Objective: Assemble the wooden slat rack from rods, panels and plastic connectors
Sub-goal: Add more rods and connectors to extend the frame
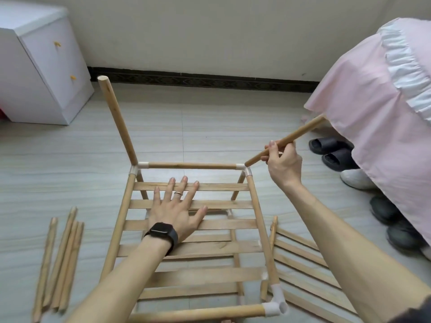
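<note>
Loose rods (58, 259): we see them on the floor (210, 127), left.
Left hand (177, 210): our fingers lie wide and flat on the slats (224, 223).
Rack (120, 220): in the middle, under that hand.
Right hand (282, 164): our fingers hold a rod (300, 134), its low end just beside the far right connector (243, 168).
Spare panel (303, 259): on the floor, right.
</note>
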`<act>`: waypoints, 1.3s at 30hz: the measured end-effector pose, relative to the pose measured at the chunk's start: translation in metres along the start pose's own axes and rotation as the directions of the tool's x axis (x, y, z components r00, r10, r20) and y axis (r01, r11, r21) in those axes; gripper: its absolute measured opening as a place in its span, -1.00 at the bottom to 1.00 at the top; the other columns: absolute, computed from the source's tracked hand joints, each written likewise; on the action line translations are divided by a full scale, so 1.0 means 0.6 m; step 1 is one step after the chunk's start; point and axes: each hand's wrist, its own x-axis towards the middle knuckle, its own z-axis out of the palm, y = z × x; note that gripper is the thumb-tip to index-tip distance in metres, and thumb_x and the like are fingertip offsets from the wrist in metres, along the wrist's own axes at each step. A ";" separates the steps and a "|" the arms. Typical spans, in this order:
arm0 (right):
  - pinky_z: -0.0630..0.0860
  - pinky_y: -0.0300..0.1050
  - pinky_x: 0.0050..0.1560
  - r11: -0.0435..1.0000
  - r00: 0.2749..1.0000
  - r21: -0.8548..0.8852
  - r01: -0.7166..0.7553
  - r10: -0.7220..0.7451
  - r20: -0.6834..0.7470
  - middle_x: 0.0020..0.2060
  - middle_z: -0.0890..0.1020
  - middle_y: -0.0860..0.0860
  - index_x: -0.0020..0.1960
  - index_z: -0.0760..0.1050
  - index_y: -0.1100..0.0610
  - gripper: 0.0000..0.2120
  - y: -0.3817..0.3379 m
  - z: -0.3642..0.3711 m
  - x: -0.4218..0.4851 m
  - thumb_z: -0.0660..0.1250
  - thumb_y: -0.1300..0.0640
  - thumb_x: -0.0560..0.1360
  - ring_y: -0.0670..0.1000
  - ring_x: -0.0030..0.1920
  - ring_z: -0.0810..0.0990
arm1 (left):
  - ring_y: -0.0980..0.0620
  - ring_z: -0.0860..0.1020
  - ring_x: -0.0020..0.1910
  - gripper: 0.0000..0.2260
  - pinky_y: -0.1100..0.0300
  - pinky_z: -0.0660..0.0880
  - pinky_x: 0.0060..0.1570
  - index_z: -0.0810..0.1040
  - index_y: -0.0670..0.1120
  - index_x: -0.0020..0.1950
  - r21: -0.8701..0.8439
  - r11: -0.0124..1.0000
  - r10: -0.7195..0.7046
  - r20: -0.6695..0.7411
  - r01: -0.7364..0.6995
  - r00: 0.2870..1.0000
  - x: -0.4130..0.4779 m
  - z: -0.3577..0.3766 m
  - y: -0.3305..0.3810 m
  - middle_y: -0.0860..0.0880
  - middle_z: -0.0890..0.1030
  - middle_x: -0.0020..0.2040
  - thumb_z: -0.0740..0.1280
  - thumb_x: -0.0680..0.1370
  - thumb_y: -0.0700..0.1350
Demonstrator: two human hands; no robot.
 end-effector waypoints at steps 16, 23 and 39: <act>0.61 0.04 -0.08 0.946 0.972 -0.239 0.221 -0.194 0.134 -0.20 0.69 0.01 0.13 0.44 0.18 -0.74 -0.006 0.019 0.029 0.24 -0.03 0.65 0.04 -0.22 0.70 | -0.07 -0.17 0.61 -0.31 -0.23 -0.25 0.47 -0.20 0.26 0.58 -0.004 1.000 -0.003 -0.056 0.003 0.998 -0.001 0.008 -0.002 0.08 -0.02 0.64 -0.35 0.48 0.47; 0.60 0.19 0.00 0.967 0.984 -0.203 0.155 -0.133 0.118 -0.14 0.69 0.10 0.17 0.41 0.20 -0.72 -0.019 0.036 0.024 0.24 -0.02 0.66 0.16 -0.15 0.68 | -0.09 -0.17 0.61 -0.29 -0.25 -0.22 0.48 -0.18 0.23 0.60 -0.014 1.000 -0.013 -0.017 0.013 1.000 -0.018 0.000 0.009 0.06 -0.01 0.64 -0.36 0.48 0.45; 0.58 0.13 -0.04 0.934 0.988 -0.328 0.143 -0.114 0.106 -0.24 0.61 0.03 0.17 0.45 0.18 -0.68 -0.030 0.041 0.015 0.25 -0.08 0.65 0.16 -0.16 0.64 | -0.07 -0.20 0.60 -0.31 -0.25 -0.25 0.48 -0.18 0.22 0.60 -0.034 0.999 -0.016 0.023 0.017 1.000 -0.029 -0.003 0.007 0.07 -0.04 0.64 -0.30 0.50 0.44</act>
